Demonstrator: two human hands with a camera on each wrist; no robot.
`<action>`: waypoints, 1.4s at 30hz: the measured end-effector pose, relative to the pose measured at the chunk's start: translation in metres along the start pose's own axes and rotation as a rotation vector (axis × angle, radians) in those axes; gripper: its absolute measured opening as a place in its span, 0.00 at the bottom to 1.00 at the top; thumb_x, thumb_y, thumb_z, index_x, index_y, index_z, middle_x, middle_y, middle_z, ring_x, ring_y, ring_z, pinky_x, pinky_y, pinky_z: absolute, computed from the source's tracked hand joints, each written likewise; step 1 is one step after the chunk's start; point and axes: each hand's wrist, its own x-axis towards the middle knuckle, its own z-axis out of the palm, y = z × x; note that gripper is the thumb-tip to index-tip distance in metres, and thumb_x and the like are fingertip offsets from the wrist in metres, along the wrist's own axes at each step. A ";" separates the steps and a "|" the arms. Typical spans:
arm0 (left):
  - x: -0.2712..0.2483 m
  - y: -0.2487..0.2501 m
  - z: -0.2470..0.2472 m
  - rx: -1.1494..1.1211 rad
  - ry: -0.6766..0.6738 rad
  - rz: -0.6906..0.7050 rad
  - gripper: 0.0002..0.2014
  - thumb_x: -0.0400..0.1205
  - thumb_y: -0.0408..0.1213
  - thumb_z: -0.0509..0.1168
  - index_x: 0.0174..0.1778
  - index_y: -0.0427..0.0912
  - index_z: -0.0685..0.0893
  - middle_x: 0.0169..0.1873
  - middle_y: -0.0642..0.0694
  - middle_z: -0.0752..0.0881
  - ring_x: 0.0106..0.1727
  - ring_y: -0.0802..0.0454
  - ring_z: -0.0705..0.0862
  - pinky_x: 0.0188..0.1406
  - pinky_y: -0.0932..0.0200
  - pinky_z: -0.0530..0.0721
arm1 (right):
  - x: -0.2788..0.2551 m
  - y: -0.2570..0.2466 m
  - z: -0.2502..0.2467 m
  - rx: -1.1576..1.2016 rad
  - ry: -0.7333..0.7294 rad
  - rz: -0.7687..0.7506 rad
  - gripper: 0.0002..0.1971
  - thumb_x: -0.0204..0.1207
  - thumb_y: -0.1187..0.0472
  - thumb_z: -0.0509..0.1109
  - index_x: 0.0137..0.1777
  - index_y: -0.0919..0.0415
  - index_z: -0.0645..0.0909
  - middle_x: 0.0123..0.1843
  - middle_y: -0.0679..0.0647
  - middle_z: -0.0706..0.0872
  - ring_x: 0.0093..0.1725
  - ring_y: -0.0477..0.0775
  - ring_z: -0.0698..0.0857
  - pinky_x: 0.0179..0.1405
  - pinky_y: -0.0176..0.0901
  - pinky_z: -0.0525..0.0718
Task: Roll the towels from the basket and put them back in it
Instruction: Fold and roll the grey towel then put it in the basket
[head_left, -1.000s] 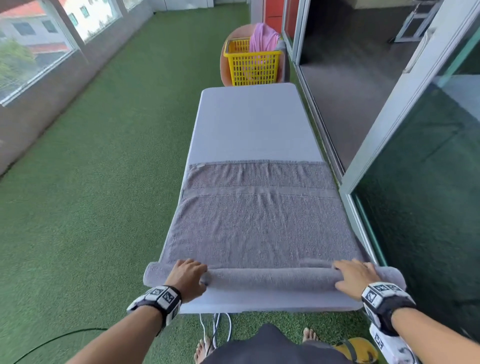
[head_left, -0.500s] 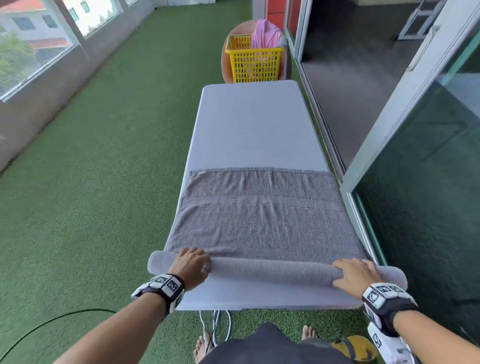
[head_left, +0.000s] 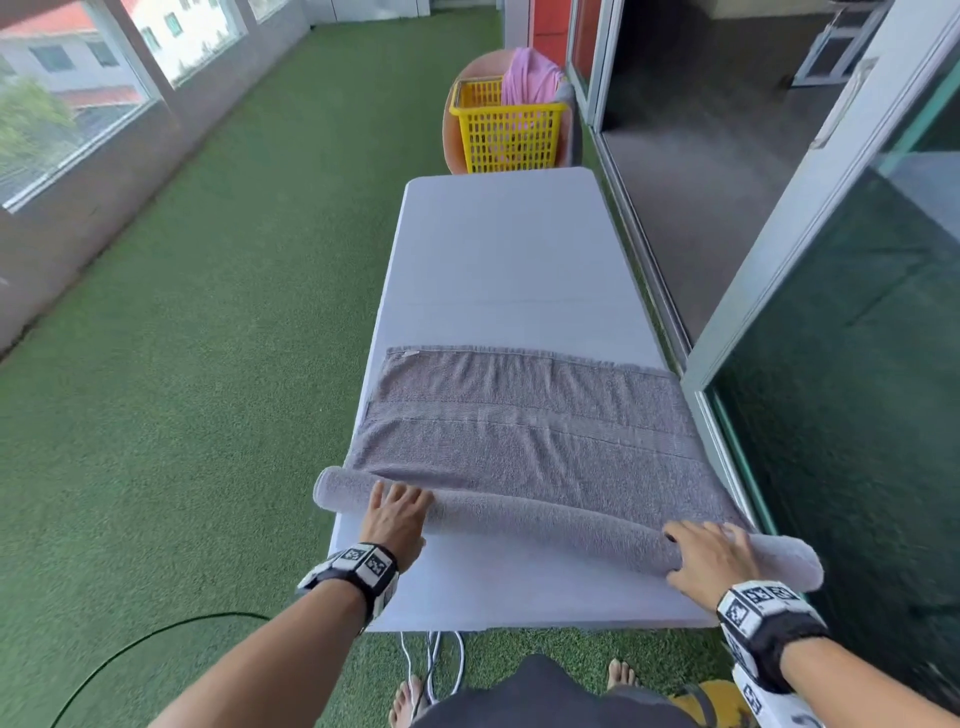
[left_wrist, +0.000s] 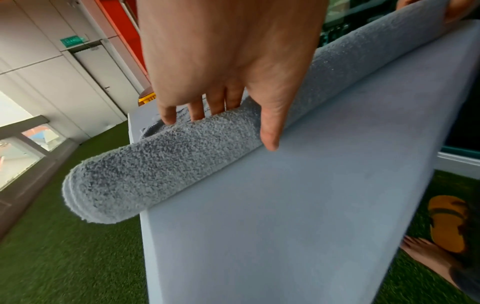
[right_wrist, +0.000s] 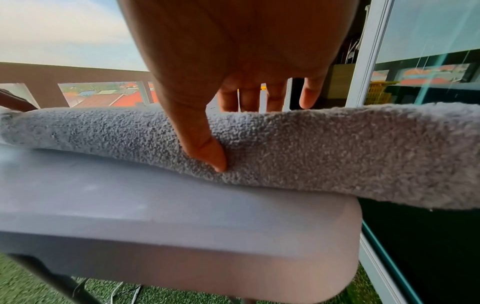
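A grey towel (head_left: 524, 431) lies across the near half of the white table (head_left: 498, 249), its near part wound into a long roll (head_left: 545, 519) whose ends overhang both table sides. My left hand (head_left: 397, 512) rests on the roll's left part, fingers straight over the top and thumb down the near side (left_wrist: 223, 98). My right hand (head_left: 711, 556) presses the right part of the roll (right_wrist: 337, 154), fingers over the top, thumb (right_wrist: 207, 152) against the near face. The yellow basket (head_left: 506, 130) stands beyond the table's far end with a pink towel (head_left: 530, 78) in it.
Green turf (head_left: 208, 364) surrounds the table. A glass sliding door and its frame (head_left: 779, 270) run close along the right side. Cables (head_left: 431, 660) hang below the near edge, by my bare feet and a yellow sandal (left_wrist: 446, 222).
Both hands have pushed the roll away along the table, and it has grown thicker. The left end has travelled farther, so the roll now lies slanted. Less flat towel shows.
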 end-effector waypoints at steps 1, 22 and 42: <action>0.002 0.002 -0.002 0.013 0.006 0.004 0.21 0.81 0.39 0.64 0.71 0.48 0.72 0.68 0.50 0.76 0.71 0.47 0.70 0.80 0.45 0.55 | 0.000 0.000 -0.001 0.009 0.008 0.000 0.20 0.70 0.49 0.69 0.63 0.40 0.71 0.61 0.35 0.79 0.63 0.44 0.75 0.73 0.50 0.58; -0.043 0.002 0.034 -0.240 0.047 -0.004 0.30 0.77 0.51 0.67 0.73 0.40 0.75 0.72 0.46 0.77 0.75 0.44 0.73 0.80 0.44 0.55 | 0.005 0.011 0.015 0.046 -0.052 -0.072 0.39 0.75 0.36 0.64 0.83 0.43 0.53 0.83 0.38 0.58 0.83 0.45 0.57 0.80 0.58 0.38; -0.001 -0.012 0.000 -0.240 -0.064 -0.070 0.31 0.86 0.53 0.38 0.83 0.41 0.55 0.81 0.47 0.59 0.80 0.46 0.61 0.81 0.40 0.51 | 0.060 0.032 -0.029 0.135 0.028 -0.013 0.25 0.84 0.46 0.54 0.81 0.38 0.57 0.84 0.39 0.58 0.81 0.46 0.59 0.81 0.63 0.45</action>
